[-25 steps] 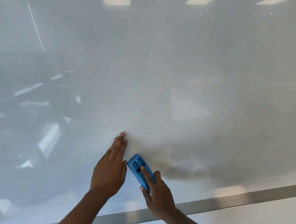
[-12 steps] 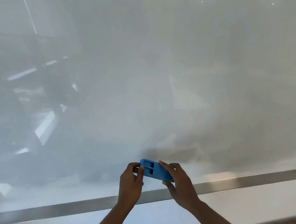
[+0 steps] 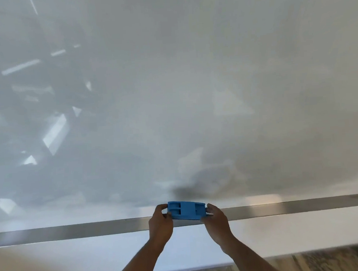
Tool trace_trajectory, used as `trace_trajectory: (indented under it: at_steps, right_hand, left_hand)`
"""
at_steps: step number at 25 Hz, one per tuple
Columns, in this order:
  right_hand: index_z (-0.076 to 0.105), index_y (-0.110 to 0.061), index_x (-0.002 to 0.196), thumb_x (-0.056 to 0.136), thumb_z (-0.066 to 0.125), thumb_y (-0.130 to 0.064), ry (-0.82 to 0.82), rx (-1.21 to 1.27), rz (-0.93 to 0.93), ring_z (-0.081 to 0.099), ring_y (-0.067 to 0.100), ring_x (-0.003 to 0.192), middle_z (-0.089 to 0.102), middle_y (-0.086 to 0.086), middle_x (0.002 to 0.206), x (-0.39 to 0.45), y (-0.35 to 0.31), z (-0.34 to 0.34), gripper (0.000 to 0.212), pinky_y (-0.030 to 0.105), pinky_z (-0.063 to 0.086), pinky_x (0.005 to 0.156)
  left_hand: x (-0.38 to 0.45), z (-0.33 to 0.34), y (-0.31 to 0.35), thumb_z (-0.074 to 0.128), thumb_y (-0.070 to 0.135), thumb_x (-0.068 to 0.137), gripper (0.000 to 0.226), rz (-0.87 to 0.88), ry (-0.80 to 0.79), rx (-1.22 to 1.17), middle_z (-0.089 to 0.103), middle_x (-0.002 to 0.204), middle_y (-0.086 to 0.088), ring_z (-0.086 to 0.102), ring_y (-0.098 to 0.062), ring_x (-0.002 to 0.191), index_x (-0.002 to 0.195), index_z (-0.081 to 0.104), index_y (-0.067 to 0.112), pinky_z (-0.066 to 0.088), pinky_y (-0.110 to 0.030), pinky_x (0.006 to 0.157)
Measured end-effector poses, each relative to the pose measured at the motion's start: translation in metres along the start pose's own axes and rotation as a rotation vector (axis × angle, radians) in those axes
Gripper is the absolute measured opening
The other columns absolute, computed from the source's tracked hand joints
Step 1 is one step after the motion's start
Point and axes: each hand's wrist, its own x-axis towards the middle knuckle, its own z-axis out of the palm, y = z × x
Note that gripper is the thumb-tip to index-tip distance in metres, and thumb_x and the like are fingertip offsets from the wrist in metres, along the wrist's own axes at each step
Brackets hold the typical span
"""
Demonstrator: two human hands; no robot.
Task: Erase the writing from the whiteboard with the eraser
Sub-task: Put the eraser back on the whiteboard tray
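Note:
A glossy whiteboard [image 3: 191,81] fills most of the head view; I see no writing on it, only reflections and a dark shadow just above my hands. The blue plastic eraser [image 3: 187,210] lies level at the board's bottom edge, in front of the metal strip [image 3: 74,230]. My left hand [image 3: 160,223] pinches the eraser's left end. My right hand [image 3: 217,221] holds its right end. Both forearms reach up from the bottom of the frame.
Below the metal strip runs a white wall panel [image 3: 66,261]. A wood-patterned floor [image 3: 320,261] shows at the bottom right. Ceiling lights and room shapes are mirrored in the board's left side [image 3: 55,133].
My left hand left the board and took the eraser's left end. Both hands carried the eraser down to the metal strip, turning it from tilted to level.

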Motion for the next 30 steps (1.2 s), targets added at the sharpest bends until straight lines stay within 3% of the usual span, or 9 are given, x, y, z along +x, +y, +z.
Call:
trace_trajectory:
  at_steps: [4,7,12,15,19,22,24,27,30]
  right_hand:
    - [0.062,-0.019,0.111,0.087,0.059,0.003,-0.059,-0.027,0.071,0.066,0.014,0.098,0.070,0.002,0.106,0.005,0.012,0.002,0.033,0.033,0.060,0.084]
    - [0.060,-0.017,0.112,0.090,0.058,0.001,-0.075,-0.061,0.082,0.064,0.014,0.096,0.069,0.003,0.103,0.020,0.017,0.002,0.028,0.027,0.056,0.077]
    - [0.057,-0.021,0.112,0.091,0.056,0.005,-0.106,-0.082,0.098,0.061,0.015,0.098,0.067,0.003,0.106,0.037,0.029,0.009,0.034,0.030,0.056,0.083]
    - [0.058,-0.020,0.114,0.086,0.054,0.012,-0.142,-0.066,0.124,0.060,0.016,0.103,0.066,0.005,0.109,0.045,0.041,0.008,0.042,0.027,0.054,0.079]
    - [0.056,-0.019,0.126,0.082,0.056,0.013,-0.191,-0.113,0.135,0.059,0.019,0.110,0.066,0.003,0.113,0.054,0.050,0.005,0.055,0.044,0.056,0.095]
    - [0.050,-0.027,0.136,0.085,0.058,0.007,-0.230,-0.205,0.133,0.059,0.009,0.103,0.062,-0.011,0.112,0.056,0.053,0.002,0.062,0.025,0.056,0.079]
    - [0.049,-0.029,0.140,0.085,0.061,0.001,-0.223,-0.271,0.118,0.061,0.007,0.099,0.061,-0.013,0.115,0.057,0.054,0.000,0.064,0.022,0.056,0.073]
    - [0.046,-0.030,0.144,0.086,0.064,-0.013,-0.124,-0.446,0.053,0.060,0.013,0.114,0.057,-0.008,0.132,0.055,0.052,-0.001,0.063,0.032,0.059,0.089]
    - [0.041,-0.028,0.150,0.092,0.064,-0.027,-0.079,-0.691,-0.048,0.051,0.019,0.131,0.049,-0.006,0.145,0.054,0.047,0.002,0.062,0.037,0.050,0.105]
  left_hand:
    - [0.009,0.018,-0.013,0.038,0.006,0.106,0.044,-0.020,-0.099,0.122,0.064,0.135,-0.009,0.057,-0.020,0.110,0.142,0.061,0.019,0.048,-0.030,0.088]
    - [0.018,0.029,-0.011,0.037,0.001,0.102,0.051,-0.058,-0.157,0.170,0.059,0.140,-0.014,0.058,-0.029,0.124,0.144,0.061,0.018,0.053,-0.042,0.105]
    - [0.030,0.039,-0.013,0.034,0.005,0.105,0.055,-0.131,-0.208,0.310,0.048,0.152,-0.013,0.046,-0.032,0.137,0.156,0.044,0.021,0.041,-0.038,0.114]
    - [0.034,0.046,-0.016,0.028,0.006,0.107,0.052,-0.125,-0.230,0.384,0.052,0.148,-0.013,0.048,-0.031,0.133,0.155,0.045,0.018,0.036,-0.035,0.111]
    - [0.035,0.053,-0.028,0.031,0.010,0.106,0.053,-0.138,-0.300,0.348,0.053,0.145,-0.008,0.049,-0.024,0.126,0.153,0.045,0.029,0.042,-0.032,0.109]
    - [0.039,0.051,-0.033,0.039,0.008,0.106,0.055,-0.092,-0.356,0.415,0.051,0.149,-0.007,0.049,-0.022,0.133,0.157,0.039,0.026,0.043,-0.032,0.115]
    - [0.042,0.047,-0.035,0.042,0.010,0.107,0.054,-0.012,-0.369,0.520,0.048,0.156,-0.006,0.045,-0.023,0.142,0.160,0.037,0.019,0.037,-0.035,0.124]
    - [0.049,0.037,-0.038,0.043,0.024,0.110,0.059,0.121,-0.409,0.702,0.023,0.175,-0.004,0.021,-0.025,0.162,0.166,0.026,0.016,0.023,-0.039,0.132]
    - [0.051,0.028,-0.041,0.043,0.035,0.110,0.065,0.218,-0.429,0.859,0.010,0.178,0.003,0.008,-0.021,0.166,0.168,0.019,0.018,0.016,-0.039,0.133]
